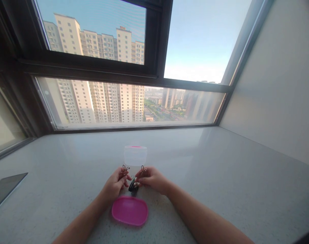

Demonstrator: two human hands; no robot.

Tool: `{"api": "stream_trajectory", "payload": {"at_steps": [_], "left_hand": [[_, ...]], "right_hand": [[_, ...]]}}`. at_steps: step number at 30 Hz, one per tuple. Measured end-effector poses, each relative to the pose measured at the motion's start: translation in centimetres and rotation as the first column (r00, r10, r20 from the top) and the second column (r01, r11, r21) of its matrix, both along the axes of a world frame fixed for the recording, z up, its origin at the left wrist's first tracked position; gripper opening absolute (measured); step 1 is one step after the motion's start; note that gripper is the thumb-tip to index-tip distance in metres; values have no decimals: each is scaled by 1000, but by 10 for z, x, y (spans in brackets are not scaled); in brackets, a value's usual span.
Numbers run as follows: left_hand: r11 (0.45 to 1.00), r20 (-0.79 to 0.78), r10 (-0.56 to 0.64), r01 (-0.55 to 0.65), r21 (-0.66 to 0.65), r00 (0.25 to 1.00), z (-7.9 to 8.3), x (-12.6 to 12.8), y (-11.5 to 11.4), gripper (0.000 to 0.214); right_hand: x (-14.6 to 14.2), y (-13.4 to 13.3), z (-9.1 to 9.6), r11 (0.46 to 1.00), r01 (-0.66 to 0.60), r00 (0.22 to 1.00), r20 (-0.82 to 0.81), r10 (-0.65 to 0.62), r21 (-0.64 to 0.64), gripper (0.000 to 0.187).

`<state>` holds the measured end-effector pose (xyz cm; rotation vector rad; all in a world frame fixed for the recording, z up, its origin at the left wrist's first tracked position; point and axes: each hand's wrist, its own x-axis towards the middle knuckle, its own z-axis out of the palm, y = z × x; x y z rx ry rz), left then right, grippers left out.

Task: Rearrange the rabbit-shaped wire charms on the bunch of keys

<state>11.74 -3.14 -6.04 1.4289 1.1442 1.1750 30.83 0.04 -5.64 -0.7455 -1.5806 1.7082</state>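
Left hand (116, 183) and right hand (150, 178) are held close together just above the counter (220, 176), roughly centre frame. A small black binder clip (132, 184) is seen between them, pinched from both sides. Left fingers (124, 179) are closed on it from one side; right fingers (139, 179) are closed on it from the other. Wire handles (125, 168) are seen sticking up above each hand, a second one at the right hand; whether they belong to one clip or two cannot be told, detail too small.

A clear plastic container (135, 156) is stood upright on the counter just behind the hands, lid off, a pink edge visible at its top. A pink lid (129, 210) is laid flat on the counter just in front of the hands, between the forearms, apart from the container.

A dark flat panel (4, 188) is lying at the far left counter edge, well apart. A window (134, 101) with high-rise blocks outside is seen behind the counter.
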Motion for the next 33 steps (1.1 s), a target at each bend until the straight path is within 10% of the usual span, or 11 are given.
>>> {"api": "stream_trajectory", "payload": {"at_steps": [33], "left_hand": [[999,35,-52,52,-2,998,-3,-1,-1,28]], "right_hand": [[7,1,0,998,-53,998,30,54,-23,36]]}}
